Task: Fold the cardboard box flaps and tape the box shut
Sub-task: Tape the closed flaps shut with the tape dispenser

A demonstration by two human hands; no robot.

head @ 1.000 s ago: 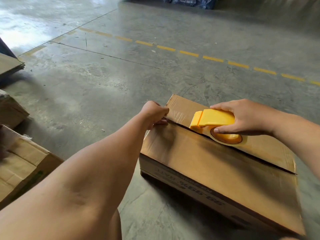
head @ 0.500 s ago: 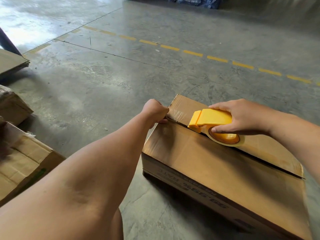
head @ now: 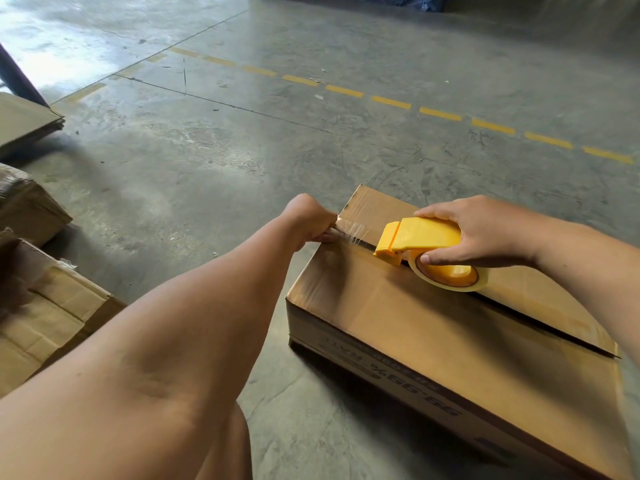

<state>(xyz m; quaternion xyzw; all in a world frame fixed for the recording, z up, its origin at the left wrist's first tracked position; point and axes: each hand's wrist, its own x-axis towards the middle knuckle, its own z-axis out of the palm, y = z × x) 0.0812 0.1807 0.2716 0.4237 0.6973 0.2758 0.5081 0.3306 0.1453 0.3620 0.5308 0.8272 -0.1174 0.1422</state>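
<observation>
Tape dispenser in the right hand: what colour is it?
Yellow tape dispenser, clear in the head view, gripped by the right hand.

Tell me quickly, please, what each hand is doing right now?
Left hand: pinches the clear tape end at the brown cardboard box edge.
Right hand: grips the yellow plastic tape dispenser.

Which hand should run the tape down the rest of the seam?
Right. The right hand already grips the yellow tape dispenser on the box's open seam; the left hand is pinning the tape end at the far edge.
</observation>
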